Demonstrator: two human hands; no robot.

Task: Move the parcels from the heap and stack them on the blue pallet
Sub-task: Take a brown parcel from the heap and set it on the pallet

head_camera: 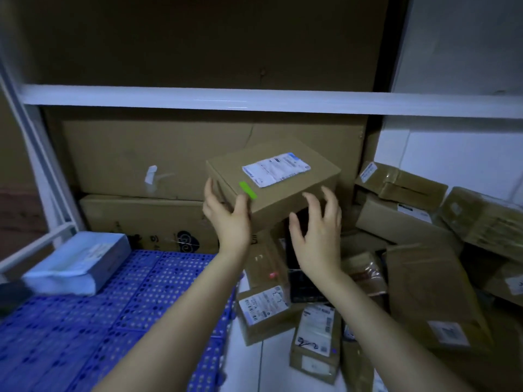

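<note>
A brown cardboard parcel (271, 179) with a white shipping label and a green tape strip is held up in the air at centre. My left hand (227, 219) grips its near left corner from below, thumb on top by the green strip. Just under the parcel's right near edge is my right hand (317, 233), fingers spread; whether it touches the box I cannot tell. The blue perforated pallet (119, 301) fills the lower left. The heap of brown parcels (418, 267) lies on the floor at the right.
A grey-white plastic mailer bag (76, 261) lies on the pallet's far left. Large flat cartons (158, 165) stand against the back wall under a white shelf rail (254, 101). A white shelf post (31, 154) runs down the left. Small labelled boxes (263, 309) lie beside the pallet's right edge.
</note>
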